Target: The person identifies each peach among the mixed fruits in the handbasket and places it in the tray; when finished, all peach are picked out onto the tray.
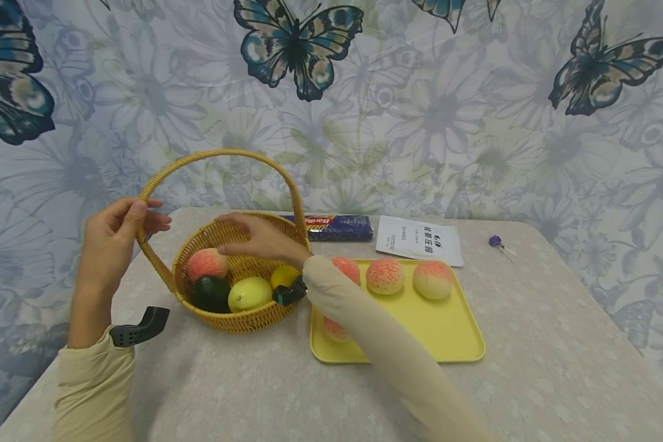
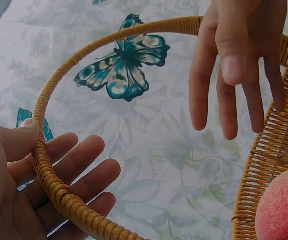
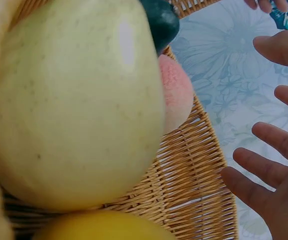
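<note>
My left hand (image 1: 113,230) holds the handle (image 2: 59,192) of a yellow wicker basket (image 1: 237,324) at its left side, the thumb against it and the fingers loosely extended behind. My right hand (image 1: 262,238) hovers over the basket with fingers spread, nothing in it. Inside the basket lie a pink peach (image 1: 207,265), a dark green avocado-like fruit (image 1: 211,294), a pale yellow-green fruit (image 3: 79,110) and a yellow fruit (image 1: 284,276) partly behind the right wrist's camera. In the head view the peach is nearest to the right fingertips.
Right of the basket, a yellow tray (image 1: 414,337) bears several peaches (image 1: 385,276), some partly covered by the right sleeve. Behind stand a blue Barilla spaghetti box (image 1: 339,229) and a white printed packet (image 1: 420,239). A purple lollipop (image 1: 495,241) lies at the back right.
</note>
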### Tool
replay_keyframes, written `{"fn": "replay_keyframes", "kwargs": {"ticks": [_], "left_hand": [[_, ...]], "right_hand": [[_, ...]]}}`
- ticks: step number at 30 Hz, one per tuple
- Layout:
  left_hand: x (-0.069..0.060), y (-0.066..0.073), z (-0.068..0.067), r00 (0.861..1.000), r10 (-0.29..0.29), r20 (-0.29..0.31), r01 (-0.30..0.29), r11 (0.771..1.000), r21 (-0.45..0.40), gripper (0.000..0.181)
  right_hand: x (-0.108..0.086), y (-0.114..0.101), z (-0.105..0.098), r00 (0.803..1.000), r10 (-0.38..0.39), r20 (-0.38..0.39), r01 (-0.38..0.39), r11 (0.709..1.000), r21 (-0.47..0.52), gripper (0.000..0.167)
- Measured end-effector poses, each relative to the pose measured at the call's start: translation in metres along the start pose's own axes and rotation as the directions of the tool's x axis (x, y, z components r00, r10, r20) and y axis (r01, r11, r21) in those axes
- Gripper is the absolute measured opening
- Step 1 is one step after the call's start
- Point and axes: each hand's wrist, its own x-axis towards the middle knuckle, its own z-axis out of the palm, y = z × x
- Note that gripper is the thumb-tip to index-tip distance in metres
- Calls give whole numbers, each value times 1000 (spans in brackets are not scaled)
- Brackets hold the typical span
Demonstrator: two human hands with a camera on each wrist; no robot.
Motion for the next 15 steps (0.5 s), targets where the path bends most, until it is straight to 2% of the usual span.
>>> {"fn": "replay_keyframes", "kwargs": {"ticks": [12, 15], "left_hand": [[4, -3, 0, 1000, 13, 12, -12, 1000, -6, 35], [5, -3, -1, 1000, 10, 15, -10, 1000, -10, 35]], "right_hand": [[12, 5, 10, 997, 26, -68, -21, 997, 78, 58], [15, 6, 13, 997, 48, -63, -43, 996, 79, 59]]}}
